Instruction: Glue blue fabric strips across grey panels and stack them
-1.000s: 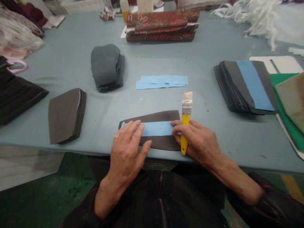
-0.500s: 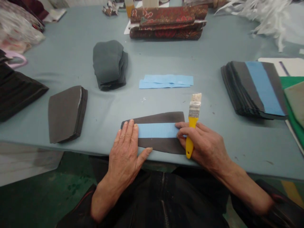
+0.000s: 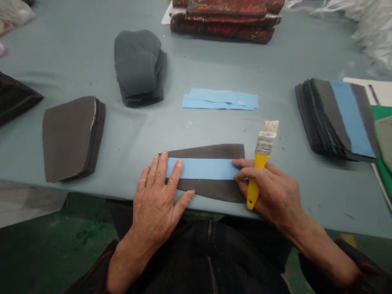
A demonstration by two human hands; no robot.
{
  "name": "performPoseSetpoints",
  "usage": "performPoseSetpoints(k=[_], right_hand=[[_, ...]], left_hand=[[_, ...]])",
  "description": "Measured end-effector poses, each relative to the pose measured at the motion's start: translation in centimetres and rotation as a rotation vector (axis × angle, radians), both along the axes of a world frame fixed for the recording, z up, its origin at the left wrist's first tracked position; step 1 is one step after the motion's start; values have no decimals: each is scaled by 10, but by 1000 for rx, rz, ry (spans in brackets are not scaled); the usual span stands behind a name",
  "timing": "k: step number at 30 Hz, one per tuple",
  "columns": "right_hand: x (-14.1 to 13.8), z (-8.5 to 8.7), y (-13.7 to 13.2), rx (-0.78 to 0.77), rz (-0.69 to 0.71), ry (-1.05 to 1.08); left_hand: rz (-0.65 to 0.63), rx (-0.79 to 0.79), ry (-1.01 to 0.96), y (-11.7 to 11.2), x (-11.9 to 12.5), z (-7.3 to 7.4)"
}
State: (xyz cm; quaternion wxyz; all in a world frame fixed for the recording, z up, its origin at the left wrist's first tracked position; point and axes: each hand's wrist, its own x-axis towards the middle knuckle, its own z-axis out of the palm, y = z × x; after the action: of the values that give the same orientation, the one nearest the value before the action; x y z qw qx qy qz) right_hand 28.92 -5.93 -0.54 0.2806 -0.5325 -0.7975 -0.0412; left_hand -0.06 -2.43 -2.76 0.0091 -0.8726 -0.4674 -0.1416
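A dark brown piece (image 3: 211,188) lies at the table's near edge with a light blue strip (image 3: 202,168) laid along its middle. My left hand (image 3: 157,196) rests flat on the left end of the strip and the piece, fingers stretched out. My right hand (image 3: 271,192) presses on the strip's right end with its fingertips while it grips the yellow handle of a flat paintbrush (image 3: 260,157), whose bristles point away from me.
Spare blue strips (image 3: 220,99) lie beyond the piece. A stack of brown pieces (image 3: 72,136) sits at the left, folded grey cloth (image 3: 139,67) behind it. A stack of pieces with blue strips (image 3: 337,116) stands at the right. Patterned red pieces (image 3: 226,18) lie at the back.
My left hand has slid leftward along the blue strip, uncovering more of it. My right hand stays at the strip's right end with the brush. The view has tilted down slightly.
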Motion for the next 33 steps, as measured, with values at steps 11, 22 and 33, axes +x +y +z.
performPoseSetpoints(k=[11, 22, 33], right_hand=[[-1, 0, 0, 2, 2, 15], [3, 0, -1, -2, 13, 49], [17, -4, -12, 38, 9, 50]], left_hand=[[38, 26, -11, -1, 2, -5], [13, 86, -8, 3, -1, -8], [19, 43, -78, 8, -5, -7]])
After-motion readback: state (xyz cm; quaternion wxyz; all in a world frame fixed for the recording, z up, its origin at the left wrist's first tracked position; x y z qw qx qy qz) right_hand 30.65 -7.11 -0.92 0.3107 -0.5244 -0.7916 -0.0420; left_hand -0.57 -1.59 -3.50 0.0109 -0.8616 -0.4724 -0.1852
